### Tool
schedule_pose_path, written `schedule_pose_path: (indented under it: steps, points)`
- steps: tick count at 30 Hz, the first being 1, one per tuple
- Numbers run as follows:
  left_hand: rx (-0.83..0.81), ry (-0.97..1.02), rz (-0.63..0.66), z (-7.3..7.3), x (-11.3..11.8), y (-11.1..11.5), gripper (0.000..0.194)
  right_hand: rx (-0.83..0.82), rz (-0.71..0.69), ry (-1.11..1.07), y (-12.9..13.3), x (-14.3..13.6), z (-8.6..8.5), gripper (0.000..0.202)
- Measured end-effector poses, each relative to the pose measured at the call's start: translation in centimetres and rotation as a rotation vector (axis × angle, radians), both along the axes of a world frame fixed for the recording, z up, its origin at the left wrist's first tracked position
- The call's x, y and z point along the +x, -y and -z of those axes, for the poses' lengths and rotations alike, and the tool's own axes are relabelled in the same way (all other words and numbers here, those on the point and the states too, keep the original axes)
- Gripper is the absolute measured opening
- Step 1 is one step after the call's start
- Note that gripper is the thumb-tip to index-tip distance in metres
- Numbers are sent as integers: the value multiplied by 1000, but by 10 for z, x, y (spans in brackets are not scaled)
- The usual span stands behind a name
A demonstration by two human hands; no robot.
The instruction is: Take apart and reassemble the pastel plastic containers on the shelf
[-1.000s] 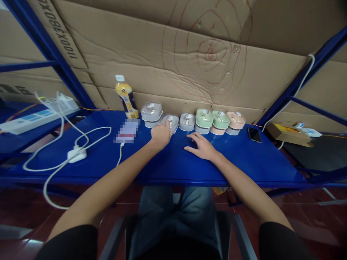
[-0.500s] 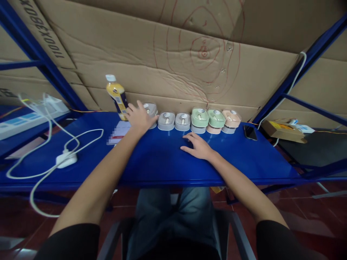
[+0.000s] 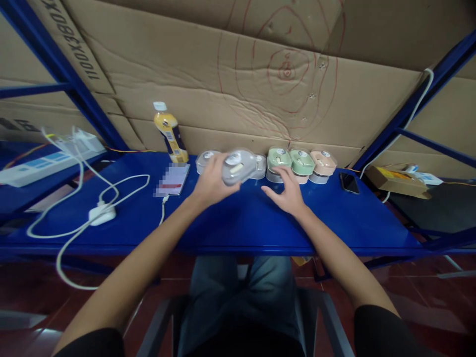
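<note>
Yellow bottle point(image 3: 171, 136), capped white, stands near the counter's point(image 3: 230, 228) back edge, toward the left corner. Along that edge comes a grey tub point(image 3: 204, 161). The left hand's point(image 3: 211, 182) grip is closed on a lidded grey container point(image 3: 238, 167), tilted, mid-row; its contents can't be made out. A part-hidden grey box point(image 3: 261, 169) follows, then a green-topped stack point(image 3: 278, 156), the right hand point(image 3: 289, 192) before it, grip open, contact unclear; a second green stack point(image 3: 302, 162); a peach-topped stack point(image 3: 323, 161). Beyond the right edge, an open carton point(image 3: 401, 187) holds something yellow.

Left hand point(image 3: 211, 183) clasping, right hand point(image 3: 290, 195) loosely spread
</note>
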State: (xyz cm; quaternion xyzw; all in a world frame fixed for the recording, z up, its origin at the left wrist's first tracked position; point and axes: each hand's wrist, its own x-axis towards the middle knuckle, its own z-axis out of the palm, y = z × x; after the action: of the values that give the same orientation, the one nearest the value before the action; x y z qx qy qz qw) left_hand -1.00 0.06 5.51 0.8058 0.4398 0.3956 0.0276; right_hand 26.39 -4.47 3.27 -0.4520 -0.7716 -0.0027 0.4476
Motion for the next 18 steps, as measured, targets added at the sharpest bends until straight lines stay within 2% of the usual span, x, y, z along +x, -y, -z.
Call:
schedule_pose_path:
  steps: [3,6,9,12,16,18]
  points:
    - [-119,-33,341,16,14,14,88,13,-89,81,4,4,-7,95]
    - [-240,-32,492,30,27,16,102,-99,-176,222,4,3,-4,115]
    - [-312,15,531,38,33,15,109,-200,-204,317,4,-3,2,117]
    - [-361,64,542,45,32,14,112,-227,-196,348,4,-9,7,111]
    - [-386,78,524,55,25,12,121,-236,-182,241,3,-6,9,91]
    - [-351,43,502,57,21,11,117,-255,-178,146,-2,3,9,79]
